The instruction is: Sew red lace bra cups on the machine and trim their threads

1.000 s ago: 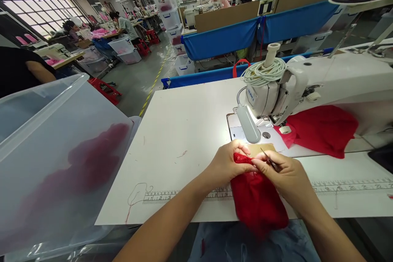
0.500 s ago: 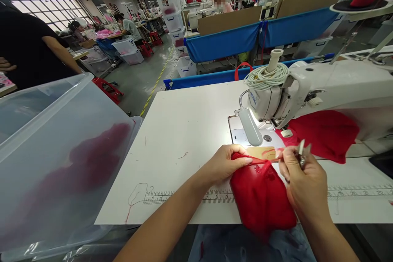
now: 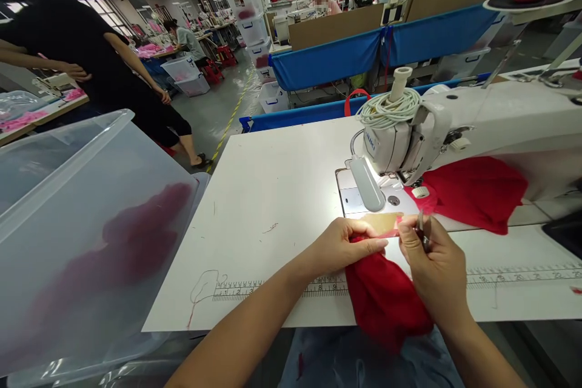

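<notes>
At the table's near edge, the red fabric piece (image 3: 382, 297) hung partly off the white table (image 3: 282, 176). The left hand (image 3: 343, 245) was closed, pinching its top edge. The right hand (image 3: 431, 264) was curled around small metal snips (image 3: 421, 227), fingertips on a thin red strip. Beyond stood the sewing machine (image 3: 454, 127) over more red cloth (image 3: 477, 194). A translucent bin (image 3: 82, 224) sat left.

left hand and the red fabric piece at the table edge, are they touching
Touching. The head view shows the left hand lying on the top edge of the red fabric piece, fingers curled over it, no gap between them.
</notes>
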Motion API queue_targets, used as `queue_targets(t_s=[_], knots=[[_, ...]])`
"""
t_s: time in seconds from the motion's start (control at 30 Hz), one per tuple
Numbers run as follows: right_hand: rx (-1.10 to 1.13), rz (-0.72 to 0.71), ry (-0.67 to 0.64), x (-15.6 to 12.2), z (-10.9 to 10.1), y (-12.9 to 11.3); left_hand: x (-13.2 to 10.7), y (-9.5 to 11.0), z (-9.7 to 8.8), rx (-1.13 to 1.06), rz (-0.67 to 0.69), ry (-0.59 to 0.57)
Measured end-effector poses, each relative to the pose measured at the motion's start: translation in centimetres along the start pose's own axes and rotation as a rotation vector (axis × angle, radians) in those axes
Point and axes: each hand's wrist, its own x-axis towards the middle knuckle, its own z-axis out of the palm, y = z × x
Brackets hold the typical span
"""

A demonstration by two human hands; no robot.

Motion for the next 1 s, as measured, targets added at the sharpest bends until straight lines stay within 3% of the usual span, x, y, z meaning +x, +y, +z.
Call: queue_targets(t_s=[0.13, 0.3, 0.43, 0.57, 0.67, 0.77, 0.9, 1.0], knots=[[-0.170, -0.056, -0.151, 0.4, -1.2, -0.2, 0.2, -0.4, -0.2, -0.048, 0.070, 0.112], [-0.234, -0.139, -0.306, 0.2, -2.1, 0.5, 0.3, -0.9, -0.4, -0.211, -0.087, 0.176], [-0.197, -0.117, -0.360, -0.4, -1.0, 1.4, 0.3, -0.8, -0.8, -0.203, -0.090, 0.182], [-0.464, -0.307, -0.263, -1.1, -0.5, 1.6, 0.1, 0.0, -1.6, 0.004, 0.065, 0.344], [-0.582, -0.421, -0.251, -1.5, -0.9, 1.1, -0.2, 0.5, -1.9, -0.019, 0.035, 0.293], [-0.429, -0.450, -0.389, -1.3, -1.5, 0.4, -0.4, 0.6, -1.8, -0.066, 0.003, 0.213], [-0.177, -0.305, -0.521, 0.0, -2.0, -0.4, -0.3, 0.6, -1.4, -0.134, 0.036, 0.165], [-0.140, -0.187, -0.546, 1.1, -1.8, -0.4, -0.2, 0.5, -1.3, -0.148, 0.043, 0.156]])
